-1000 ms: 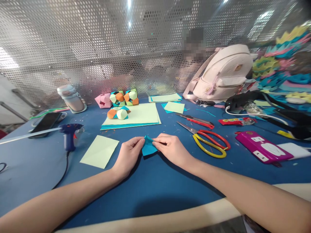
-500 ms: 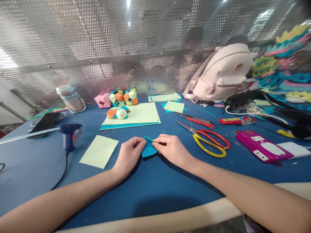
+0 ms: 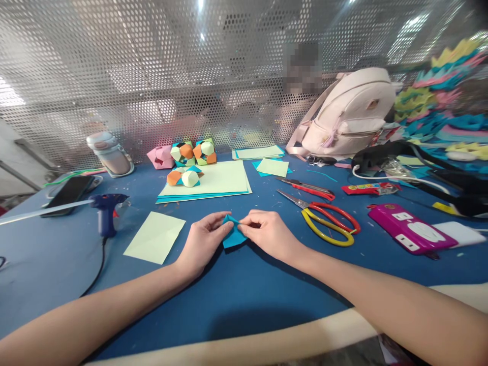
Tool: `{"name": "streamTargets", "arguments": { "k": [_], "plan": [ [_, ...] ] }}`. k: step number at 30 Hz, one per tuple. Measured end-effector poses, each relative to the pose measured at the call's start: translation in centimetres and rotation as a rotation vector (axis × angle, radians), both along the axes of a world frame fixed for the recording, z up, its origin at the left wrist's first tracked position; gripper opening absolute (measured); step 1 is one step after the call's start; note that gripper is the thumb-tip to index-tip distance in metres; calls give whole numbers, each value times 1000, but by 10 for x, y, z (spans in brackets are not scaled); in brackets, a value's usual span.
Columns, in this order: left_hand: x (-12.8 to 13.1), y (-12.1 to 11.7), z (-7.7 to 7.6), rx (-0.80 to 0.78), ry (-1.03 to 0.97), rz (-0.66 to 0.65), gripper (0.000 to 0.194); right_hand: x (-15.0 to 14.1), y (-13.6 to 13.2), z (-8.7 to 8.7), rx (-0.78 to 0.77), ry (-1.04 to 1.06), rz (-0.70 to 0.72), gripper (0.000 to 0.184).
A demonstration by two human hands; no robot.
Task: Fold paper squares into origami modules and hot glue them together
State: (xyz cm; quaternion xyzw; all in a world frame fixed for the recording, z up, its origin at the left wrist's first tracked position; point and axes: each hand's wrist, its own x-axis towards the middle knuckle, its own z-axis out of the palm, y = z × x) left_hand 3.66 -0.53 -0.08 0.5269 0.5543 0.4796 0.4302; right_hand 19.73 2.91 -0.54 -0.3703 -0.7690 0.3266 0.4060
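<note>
Between my two hands is a small piece of blue paper (image 3: 233, 239), creased and partly folded. My left hand (image 3: 202, 243) pinches its left upper edge between thumb and fingers. On the opposite side my right hand (image 3: 267, 231) grips the right edge in the same way. My fingers cover part of the paper's top and sides. A pale green paper square (image 3: 154, 238) lies flat just left of my left hand. Scissors (image 3: 324, 218) with red and yellow handles rest to the right of my right hand.
A blue glue gun (image 3: 108, 216) with its cord stands at left, near a phone (image 3: 68, 195) and a bottle (image 3: 110, 155). Folded paper balls (image 3: 183, 152) and a paper stack (image 3: 224, 178) lie ahead. A utility knife (image 3: 307, 189), purple power strip (image 3: 412, 231) and backpack (image 3: 351, 114) occupy the right.
My left thumb and fingers have shifted slightly on the blue paper, covering more of its upper left edge. My right hand keeps nearly the same grip.
</note>
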Motion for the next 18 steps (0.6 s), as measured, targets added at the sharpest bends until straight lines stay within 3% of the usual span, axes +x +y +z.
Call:
{"name": "streamTargets", "arguments": {
  "k": [11,18],
  "plan": [
    [-1,-1,2,17,115,11,24,-1,-2,-2,44,-17,32,17],
    [-1,-1,1,11,31,-29,30,-2,1,-1,35,25,0,15]
  ]
}}
